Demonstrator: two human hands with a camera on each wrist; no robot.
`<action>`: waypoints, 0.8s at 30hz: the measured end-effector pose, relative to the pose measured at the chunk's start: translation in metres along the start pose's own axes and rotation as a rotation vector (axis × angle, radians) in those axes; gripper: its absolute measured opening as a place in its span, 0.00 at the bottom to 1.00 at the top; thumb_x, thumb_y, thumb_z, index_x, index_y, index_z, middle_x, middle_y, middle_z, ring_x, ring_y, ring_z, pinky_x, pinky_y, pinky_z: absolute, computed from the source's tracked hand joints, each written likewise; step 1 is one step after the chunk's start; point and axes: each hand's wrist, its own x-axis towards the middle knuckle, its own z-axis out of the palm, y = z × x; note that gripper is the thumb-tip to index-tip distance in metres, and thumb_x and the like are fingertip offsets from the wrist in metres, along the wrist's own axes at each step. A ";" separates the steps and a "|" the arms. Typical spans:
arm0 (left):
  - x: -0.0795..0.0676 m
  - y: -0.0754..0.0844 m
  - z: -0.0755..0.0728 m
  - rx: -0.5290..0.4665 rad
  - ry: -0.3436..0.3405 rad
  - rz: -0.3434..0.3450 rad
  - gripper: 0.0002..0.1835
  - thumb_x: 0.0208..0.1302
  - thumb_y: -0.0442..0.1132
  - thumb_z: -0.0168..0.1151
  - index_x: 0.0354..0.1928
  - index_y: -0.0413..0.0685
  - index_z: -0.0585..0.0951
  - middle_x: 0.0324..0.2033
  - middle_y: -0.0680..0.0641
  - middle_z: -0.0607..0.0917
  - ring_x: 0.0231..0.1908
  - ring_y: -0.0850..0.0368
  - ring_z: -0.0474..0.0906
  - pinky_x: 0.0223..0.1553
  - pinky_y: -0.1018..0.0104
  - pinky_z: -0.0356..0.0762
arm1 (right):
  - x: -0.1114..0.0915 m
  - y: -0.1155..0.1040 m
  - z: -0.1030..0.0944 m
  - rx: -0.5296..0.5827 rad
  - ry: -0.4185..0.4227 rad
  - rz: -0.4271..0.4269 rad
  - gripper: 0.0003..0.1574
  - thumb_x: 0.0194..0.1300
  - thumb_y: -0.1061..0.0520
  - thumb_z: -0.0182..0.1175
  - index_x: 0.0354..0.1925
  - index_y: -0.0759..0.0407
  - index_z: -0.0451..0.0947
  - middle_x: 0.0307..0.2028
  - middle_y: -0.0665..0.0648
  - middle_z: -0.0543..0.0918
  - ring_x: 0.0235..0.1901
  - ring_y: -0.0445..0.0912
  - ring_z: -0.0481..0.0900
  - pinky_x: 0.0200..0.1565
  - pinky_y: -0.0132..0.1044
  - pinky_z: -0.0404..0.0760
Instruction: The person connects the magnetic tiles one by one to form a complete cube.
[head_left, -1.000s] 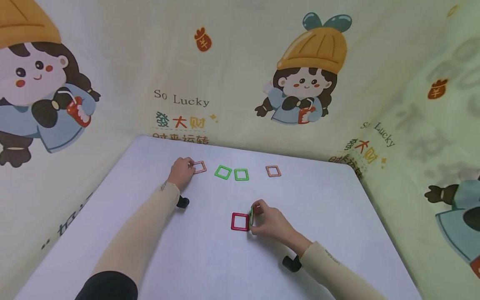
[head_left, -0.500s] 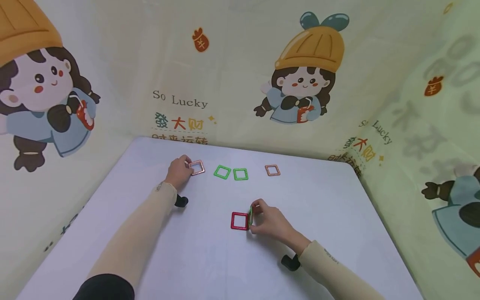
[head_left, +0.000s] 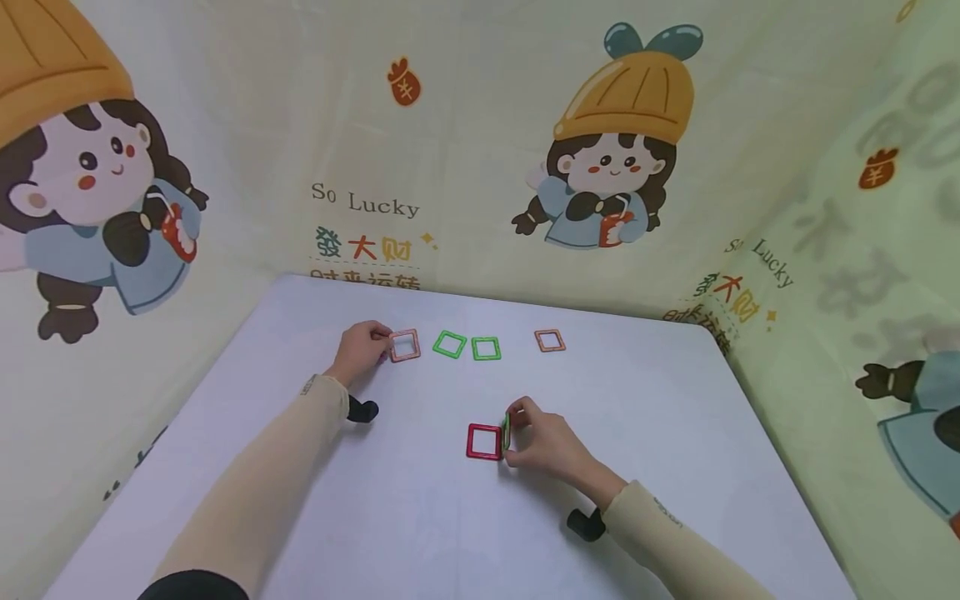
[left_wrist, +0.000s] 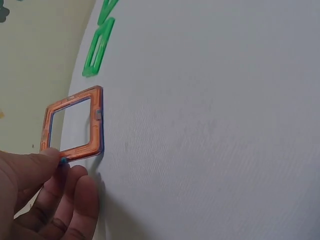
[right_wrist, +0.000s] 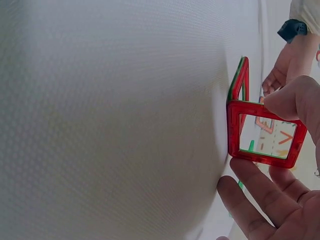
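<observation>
Your right hand (head_left: 551, 442) pinches the upright tile (head_left: 506, 433) on edge, touching the red tile (head_left: 485, 457) at its 3 o'clock side; likely to brace the corner. Your left hand (head_left: 360, 350) pinches the orange tile (head_left: 406, 358) by its 9 o'clock edge, at 11 from red; probably leaves other edges free. Green tiles (head_left: 487, 358) at 12, second orange tile (head_left: 551, 349) at 1. White table (head_left: 360, 500), printed curtain (head_left: 472, 242) behind.

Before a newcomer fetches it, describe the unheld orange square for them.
Scan the white table toward its far edge. The rightmost square there is orange, unlike the green squares to its left; the left hand holds the other orange square.
</observation>
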 end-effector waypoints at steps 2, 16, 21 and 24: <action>-0.004 0.004 0.001 -0.024 -0.023 -0.003 0.13 0.73 0.35 0.61 0.54 0.36 0.81 0.38 0.40 0.85 0.33 0.54 0.78 0.36 0.65 0.76 | 0.000 0.000 0.000 -0.001 0.002 0.000 0.35 0.53 0.51 0.78 0.55 0.46 0.71 0.51 0.51 0.86 0.50 0.47 0.81 0.52 0.48 0.80; -0.020 0.024 0.019 -0.019 -0.100 0.064 0.12 0.69 0.37 0.67 0.50 0.40 0.87 0.43 0.41 0.88 0.36 0.55 0.81 0.37 0.67 0.79 | -0.003 0.004 -0.002 -0.016 0.004 -0.027 0.35 0.53 0.51 0.79 0.55 0.47 0.72 0.50 0.52 0.87 0.50 0.48 0.82 0.52 0.49 0.81; -0.030 0.034 0.028 -0.032 -0.121 0.083 0.11 0.67 0.38 0.70 0.48 0.41 0.87 0.42 0.42 0.89 0.37 0.54 0.83 0.39 0.65 0.80 | -0.007 0.005 -0.004 0.002 0.002 -0.014 0.35 0.53 0.51 0.79 0.55 0.47 0.72 0.50 0.52 0.87 0.50 0.49 0.82 0.52 0.49 0.80; -0.037 0.040 0.035 -0.036 -0.133 0.087 0.10 0.66 0.38 0.71 0.47 0.42 0.88 0.41 0.44 0.89 0.37 0.54 0.83 0.39 0.65 0.80 | -0.009 0.005 -0.004 0.007 -0.002 -0.011 0.35 0.53 0.51 0.79 0.55 0.48 0.72 0.50 0.53 0.87 0.50 0.49 0.82 0.52 0.49 0.80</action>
